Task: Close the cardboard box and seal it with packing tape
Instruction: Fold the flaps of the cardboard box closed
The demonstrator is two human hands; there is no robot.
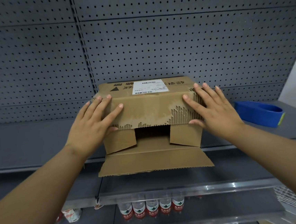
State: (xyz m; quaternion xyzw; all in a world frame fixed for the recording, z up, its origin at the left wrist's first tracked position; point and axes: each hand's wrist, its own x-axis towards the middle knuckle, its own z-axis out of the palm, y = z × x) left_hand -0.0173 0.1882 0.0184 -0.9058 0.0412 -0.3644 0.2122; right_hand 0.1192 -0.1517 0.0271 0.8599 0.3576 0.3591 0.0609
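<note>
A brown cardboard box [148, 110] lies on its side on a grey shelf, its open end facing me. The upper flap hangs partly down, both side flaps are folded in, and the lower flap [154, 161] lies flat toward me. A white shipping label [150, 86] is stuck on the box's top face. My left hand [94, 122] grips the upper flap's left corner, fingers spread on top and thumb beneath. My right hand [210, 109] grips the right corner the same way. A blue tape dispenser [260, 112] lies on the shelf to the right of the box.
The grey shelf [38, 144] backs onto a grey pegboard wall [136, 40]. A lower shelf holds a row of water bottles [152, 208] and a small packet [71, 215]. A white wire basket [295, 200] sits at the lower right.
</note>
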